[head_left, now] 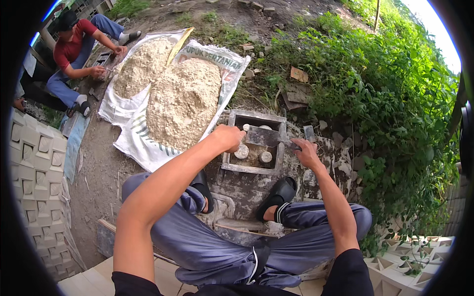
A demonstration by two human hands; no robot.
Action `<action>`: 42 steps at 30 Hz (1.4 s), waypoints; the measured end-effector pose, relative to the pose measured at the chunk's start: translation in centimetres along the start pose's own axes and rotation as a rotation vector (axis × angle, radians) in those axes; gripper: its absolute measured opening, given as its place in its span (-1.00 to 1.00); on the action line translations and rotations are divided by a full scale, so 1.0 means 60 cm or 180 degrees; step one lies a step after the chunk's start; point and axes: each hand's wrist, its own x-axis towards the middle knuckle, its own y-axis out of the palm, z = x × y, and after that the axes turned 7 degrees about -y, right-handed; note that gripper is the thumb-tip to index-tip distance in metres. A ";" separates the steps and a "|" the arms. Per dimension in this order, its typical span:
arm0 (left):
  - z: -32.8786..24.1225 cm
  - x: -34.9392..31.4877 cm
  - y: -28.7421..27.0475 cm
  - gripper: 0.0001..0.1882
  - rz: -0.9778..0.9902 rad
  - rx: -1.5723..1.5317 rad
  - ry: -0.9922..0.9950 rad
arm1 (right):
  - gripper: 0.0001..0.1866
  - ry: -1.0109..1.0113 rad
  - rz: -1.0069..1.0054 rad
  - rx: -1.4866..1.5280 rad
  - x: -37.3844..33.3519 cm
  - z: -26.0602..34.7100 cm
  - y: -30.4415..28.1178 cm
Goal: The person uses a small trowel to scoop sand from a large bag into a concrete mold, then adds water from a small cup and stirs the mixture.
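In front of my feet lies a square grey frame mould (252, 170). Several round, pale-topped plugs stand inside it, among them a near-left plug (241, 151) and a near-right plug (265, 157). My right hand (307, 153) is closed on the handle end of a flat, dark-bladed trowel (261, 136), whose blade reaches over the far half of the mould. My left hand (229, 138) is closed at the mould's left side, close to the far-left plug (246, 127). Its fingertips are partly hidden, so I cannot make out what they hold.
White sacks (108, 109) spread on the ground at the left carry heaped pale sandy mix (185, 101). Beyond them a person in a red shirt (74, 47) sits working. Patterned blocks (37, 182) are stacked at left. Green plants (395, 98) crowd the right. A small metal block (308, 133) stands beside the mould.
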 end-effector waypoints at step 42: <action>0.031 0.024 0.055 -0.60 0.0027 -0.0273 -0.0140 | -0.61 0.1444 -0.1159 0.1139 0.005 0.024 0.115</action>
